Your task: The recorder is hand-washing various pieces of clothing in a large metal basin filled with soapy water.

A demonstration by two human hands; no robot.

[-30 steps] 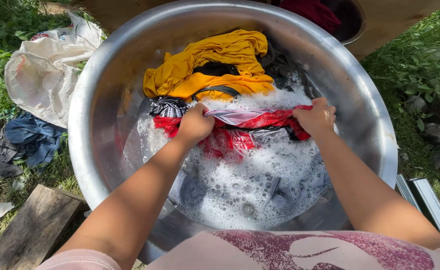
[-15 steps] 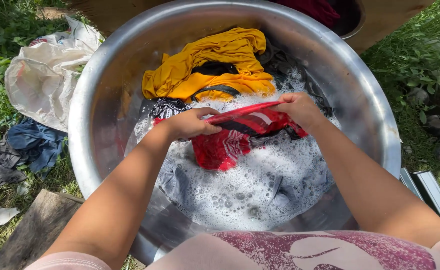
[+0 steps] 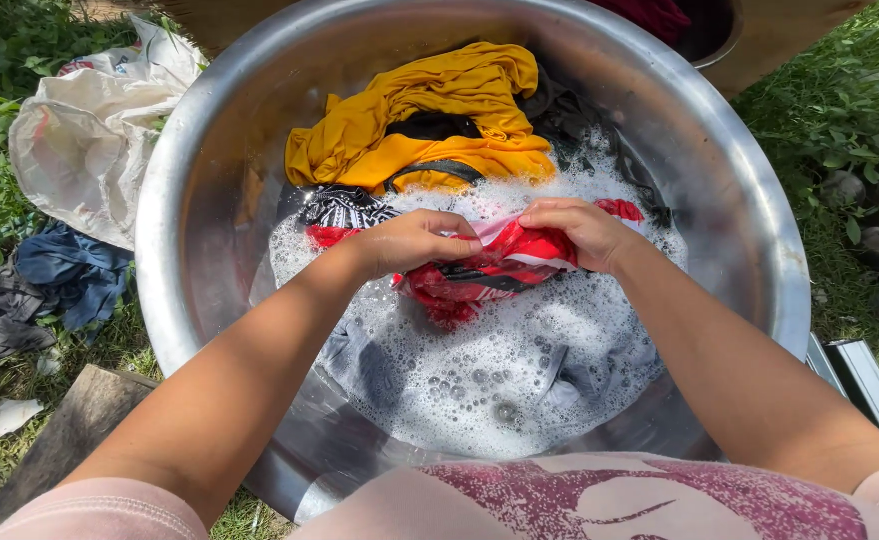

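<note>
A: Head view, item one: what do the hands hold?

B: I log left hand point(image 3: 415, 243) and right hand point(image 3: 575, 230) both clenched on the red garment point(image 3: 490, 270), bunched over suds in the steel basin point(image 3: 210, 200).

A: Step?

B: Scrubbing, I judge. Next calls for rubbing fist against fist. Yellow shirt point(image 3: 430, 115) lies beyond.

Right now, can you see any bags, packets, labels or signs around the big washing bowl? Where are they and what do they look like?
Plastic sack: lies on the grass left of the metal basin, crumpled, whitish cream with small red marks.
Red garment: held by the left hand and right hand over the suds, red with a white and black print, too bunched up to make out.
No signs or screens show.
</note>
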